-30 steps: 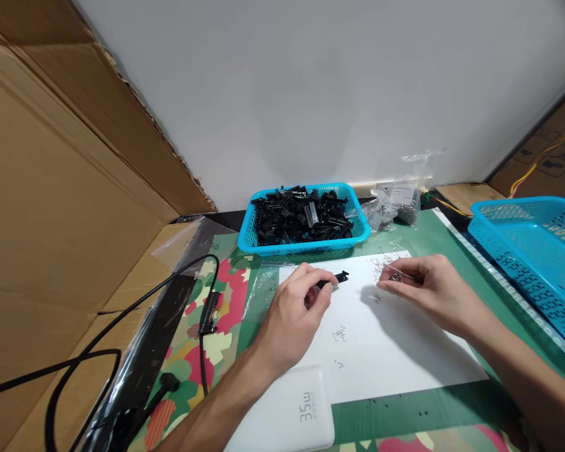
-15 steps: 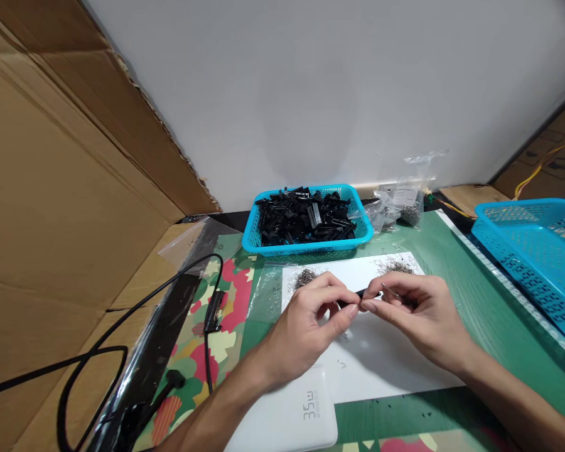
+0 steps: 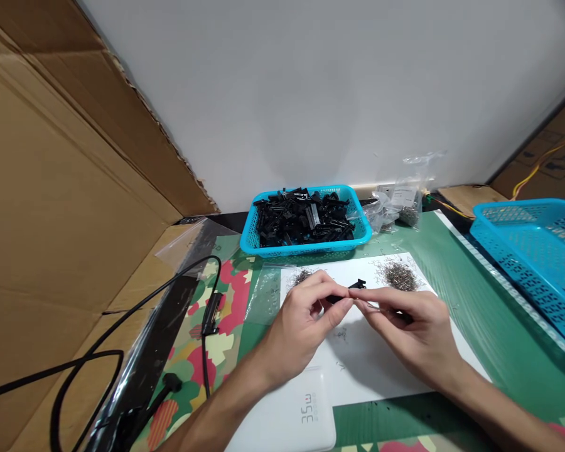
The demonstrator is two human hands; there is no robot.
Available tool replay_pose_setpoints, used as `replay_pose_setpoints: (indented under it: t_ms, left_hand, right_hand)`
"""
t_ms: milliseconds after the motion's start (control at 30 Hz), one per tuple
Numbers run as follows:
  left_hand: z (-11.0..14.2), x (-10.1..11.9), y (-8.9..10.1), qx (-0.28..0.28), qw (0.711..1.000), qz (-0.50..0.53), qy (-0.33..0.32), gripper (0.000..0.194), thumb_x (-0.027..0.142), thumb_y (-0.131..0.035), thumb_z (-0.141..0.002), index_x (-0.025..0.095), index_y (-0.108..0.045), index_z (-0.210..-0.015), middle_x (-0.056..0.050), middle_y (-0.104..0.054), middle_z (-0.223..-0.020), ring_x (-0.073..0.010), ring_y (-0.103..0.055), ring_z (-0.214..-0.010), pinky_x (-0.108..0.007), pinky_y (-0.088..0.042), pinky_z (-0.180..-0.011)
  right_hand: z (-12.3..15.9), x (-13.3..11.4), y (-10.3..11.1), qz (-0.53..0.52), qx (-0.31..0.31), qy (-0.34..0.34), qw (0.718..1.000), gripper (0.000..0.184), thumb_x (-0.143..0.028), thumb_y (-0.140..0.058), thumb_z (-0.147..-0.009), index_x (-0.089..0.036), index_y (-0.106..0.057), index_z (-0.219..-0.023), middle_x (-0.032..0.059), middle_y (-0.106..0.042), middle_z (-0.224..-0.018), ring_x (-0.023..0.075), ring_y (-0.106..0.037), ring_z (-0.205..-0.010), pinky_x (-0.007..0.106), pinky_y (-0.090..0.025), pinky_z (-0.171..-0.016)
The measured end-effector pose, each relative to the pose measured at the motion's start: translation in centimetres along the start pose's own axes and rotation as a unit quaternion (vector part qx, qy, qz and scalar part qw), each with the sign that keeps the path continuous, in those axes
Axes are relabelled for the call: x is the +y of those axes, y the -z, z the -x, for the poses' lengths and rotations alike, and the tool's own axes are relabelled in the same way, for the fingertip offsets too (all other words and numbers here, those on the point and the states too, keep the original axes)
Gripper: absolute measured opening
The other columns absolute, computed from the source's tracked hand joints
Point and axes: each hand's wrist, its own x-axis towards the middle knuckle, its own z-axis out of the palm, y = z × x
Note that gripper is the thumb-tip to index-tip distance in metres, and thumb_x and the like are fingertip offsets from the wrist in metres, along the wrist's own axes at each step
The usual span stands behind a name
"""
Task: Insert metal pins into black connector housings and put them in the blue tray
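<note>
My left hand (image 3: 306,317) pinches a small black plastic part (image 3: 349,290) between thumb and fingers, held just above a white sheet (image 3: 381,367). Close against it on the right, my right hand (image 3: 407,329) has its fingertips closed at the part's end; it seems to hold a thin metal piece too small to make out. Two small heaps of metal springs lie on the sheet, one (image 3: 399,275) beyond my right hand and one (image 3: 303,276) beyond my left. Behind them a blue basket (image 3: 360,237) is full of black plastic parts (image 3: 304,218).
A second blue basket (image 3: 532,251) stands at the right. Clear bags of small metal parts (image 3: 398,204) lie by the wall. A white power bank (image 3: 296,417) sits near the front edge, black cables (image 3: 122,326) run at the left, and cardboard walls (image 3: 51,188) close the left side.
My hands have come together over the sheet. The right hand left the spring heap and moved left to the black part, which the left hand lifted slightly toward it.
</note>
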Motion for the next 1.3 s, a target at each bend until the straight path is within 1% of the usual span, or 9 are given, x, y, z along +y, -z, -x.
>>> replay_pose_setpoints:
  t_ms: [133,200,333,433,700,900,1000,1100,1300]
  left_hand:
    - [-0.1,0.0,0.3,-0.005,0.999,0.031,0.016,0.026,0.039,-0.062,-0.105,0.021,-0.08,-0.098,-0.003,-0.061,-0.095,-0.017,-0.056,-0.089,-0.028,-0.041,-0.077]
    - [-0.2,0.1,0.4,-0.016,0.998,0.056,0.027,0.027,0.039,-0.064,-0.104,0.02,-0.079,-0.093,-0.003,-0.061,-0.092,-0.0164,-0.055,-0.087,-0.028,-0.04,-0.076]
    - [-0.3,0.3,0.6,-0.036,0.992,0.108,0.047,0.031,0.041,-0.065,-0.103,0.017,-0.076,-0.086,-0.001,-0.057,-0.083,-0.0149,-0.053,-0.078,-0.027,-0.039,-0.072]
    - [-0.4,0.4,0.6,-0.04,0.99,0.123,0.049,0.032,0.04,-0.064,-0.103,0.016,-0.074,-0.084,0.0,-0.057,-0.078,-0.0137,-0.052,-0.075,-0.027,-0.038,-0.071]
    - [-0.2,0.0,0.5,-0.045,0.987,0.147,0.046,0.025,0.04,-0.068,-0.102,0.019,-0.08,-0.101,0.0,-0.058,-0.084,-0.0113,-0.054,-0.073,-0.025,-0.04,-0.069]
    - [-0.4,-0.2,0.4,-0.011,0.995,0.094,0.029,0.026,0.04,-0.067,-0.102,0.02,-0.082,-0.095,-0.002,-0.061,-0.085,-0.0145,-0.054,-0.079,-0.026,-0.039,-0.071]
    - [-0.3,-0.2,0.3,0.005,0.998,0.062,0.022,0.025,0.04,-0.067,-0.102,0.022,-0.084,-0.101,-0.003,-0.064,-0.089,-0.0157,-0.056,-0.083,-0.027,-0.041,-0.073]
    - [-0.2,-0.2,0.0,0.019,1.0,0.007,0.02,0.024,0.039,-0.065,-0.103,0.025,-0.084,-0.108,-0.004,-0.066,-0.093,-0.0164,-0.057,-0.085,-0.027,-0.041,-0.072]
    - [-0.1,-0.6,-0.3,0.023,0.996,-0.072,0.044,0.028,0.041,-0.071,-0.098,0.025,-0.081,-0.12,-0.003,-0.073,-0.096,-0.0146,-0.057,-0.075,-0.027,-0.042,-0.067]
  right_hand:
    - [0.4,0.1,-0.6,-0.002,-0.001,0.013,1.0,0.024,-0.014,-0.066,-0.094,-0.015,-0.083,-0.11,-0.0044,-0.057,-0.054,0.0082,-0.035,-0.042,0.023,-0.029,-0.042]
    - [0.3,0.0,-0.6,-0.011,-0.004,-0.022,1.0,0.019,-0.018,-0.07,-0.093,-0.015,-0.084,-0.105,-0.0057,-0.049,-0.05,0.0089,-0.032,-0.043,0.024,-0.026,-0.043]
    - [-0.2,-0.3,-0.3,-0.072,-0.002,-0.118,0.99,0.015,-0.028,-0.076,-0.091,-0.02,-0.086,-0.096,-0.0006,-0.058,-0.057,0.0107,-0.037,-0.049,0.025,-0.027,-0.046]
    - [-0.7,-0.3,0.0,-0.121,-0.017,-0.165,0.979,0.016,-0.035,-0.079,-0.089,-0.022,-0.088,-0.094,-0.0019,-0.052,-0.055,0.0108,-0.036,-0.051,0.025,-0.026,-0.047]
    - [-0.7,-0.1,0.2,-0.159,-0.045,-0.179,0.97,0.018,-0.038,-0.079,-0.089,-0.022,-0.088,-0.089,0.0003,-0.057,-0.058,0.0106,-0.035,-0.053,0.026,-0.026,-0.049]
    - [-0.5,-0.3,-0.2,-0.107,-0.01,-0.193,0.975,0.024,-0.041,-0.081,-0.088,-0.02,-0.084,-0.099,-0.0063,-0.036,-0.052,0.0108,-0.03,-0.05,0.026,-0.023,-0.048]
    - [-0.3,-0.3,-0.5,-0.093,-0.002,-0.193,0.977,0.022,-0.041,-0.079,-0.09,-0.02,-0.085,-0.093,-0.0012,-0.054,-0.054,0.0117,-0.034,-0.051,0.026,-0.026,-0.047]
    - [0.0,-0.2,-0.7,-0.096,0.005,-0.19,0.977,0.021,-0.039,-0.078,-0.09,-0.021,-0.088,-0.094,0.0071,-0.075,-0.074,0.0135,-0.044,-0.053,0.026,-0.034,-0.048]
    - [-0.6,0.3,0.5,-0.059,0.049,-0.211,0.975,0.027,-0.044,-0.079,-0.087,-0.018,-0.084,-0.082,0.0033,-0.063,-0.061,0.0122,-0.038,-0.052,0.026,-0.028,-0.048]
